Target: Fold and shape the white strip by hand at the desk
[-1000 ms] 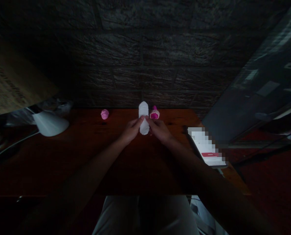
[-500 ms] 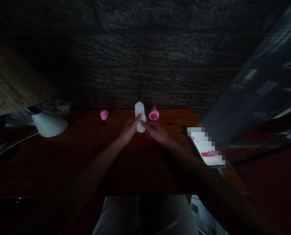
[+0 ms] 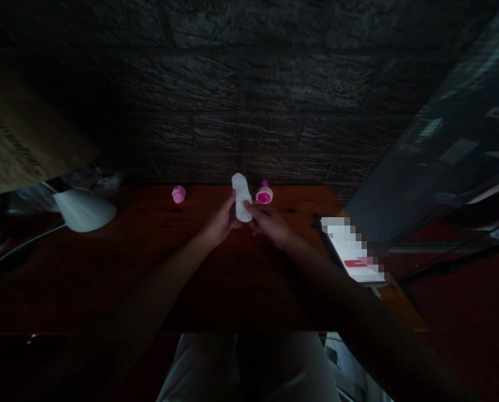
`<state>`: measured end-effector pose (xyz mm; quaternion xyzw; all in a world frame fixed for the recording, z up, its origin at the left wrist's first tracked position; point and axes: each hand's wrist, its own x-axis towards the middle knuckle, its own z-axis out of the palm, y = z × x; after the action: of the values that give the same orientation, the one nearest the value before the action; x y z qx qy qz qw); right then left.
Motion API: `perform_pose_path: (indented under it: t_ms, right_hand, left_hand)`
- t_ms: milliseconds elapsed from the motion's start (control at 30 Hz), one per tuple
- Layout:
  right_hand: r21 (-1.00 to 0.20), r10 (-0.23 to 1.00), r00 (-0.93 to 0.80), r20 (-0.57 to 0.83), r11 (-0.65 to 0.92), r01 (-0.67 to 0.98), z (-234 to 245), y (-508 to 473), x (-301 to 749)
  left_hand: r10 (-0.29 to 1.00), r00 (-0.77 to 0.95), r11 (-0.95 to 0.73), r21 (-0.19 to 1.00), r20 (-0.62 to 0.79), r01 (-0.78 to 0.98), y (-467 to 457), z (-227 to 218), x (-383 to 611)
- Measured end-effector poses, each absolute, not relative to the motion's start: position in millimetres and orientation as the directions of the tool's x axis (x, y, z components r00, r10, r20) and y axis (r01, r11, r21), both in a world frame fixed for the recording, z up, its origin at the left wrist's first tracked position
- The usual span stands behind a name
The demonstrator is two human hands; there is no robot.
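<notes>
A white, elongated soft piece (image 3: 241, 196) is held upright above the dark red wooden table (image 3: 148, 262), near its far edge. My left hand (image 3: 221, 222) pinches it from the left and my right hand (image 3: 269, 222) pinches its lower end from the right; both have their fingers closed on it. Just right of the white piece stands a small pink object (image 3: 265, 194). A second small pink lump (image 3: 179, 194) lies to the left, apart from my hands.
A white lamp shade (image 3: 84, 209) on a thin arm lies at the table's left. A lit phone (image 3: 355, 251) rests at the right edge. A dark stone wall rises behind the table, and a glass panel slopes at right. Cardboard shows at far left.
The white piece has shifted a little left and tilted, and my fingers have regripped it lower down. Both hands stay near the table's far edge.
</notes>
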<state>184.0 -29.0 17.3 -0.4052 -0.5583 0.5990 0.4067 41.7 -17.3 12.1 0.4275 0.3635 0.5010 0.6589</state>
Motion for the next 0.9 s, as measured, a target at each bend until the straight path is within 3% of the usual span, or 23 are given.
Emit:
perform_pose_path:
  t_ms: [500,900]
  right_hand:
    - [-0.995,0.928,-0.369,-0.044,-0.073,-0.065,12.9,-26.9,184.5]
    - [-0.993,0.921,-0.385,-0.062,-0.097,-0.070,11.3,-26.5,185.0]
  left_hand:
    - [0.956,0.251,0.257,0.842,-0.150,-0.475,-19.2,18.4,42.2]
    - [0.961,0.234,0.245,0.843,-0.147,-0.480,-19.1,18.8,42.0]
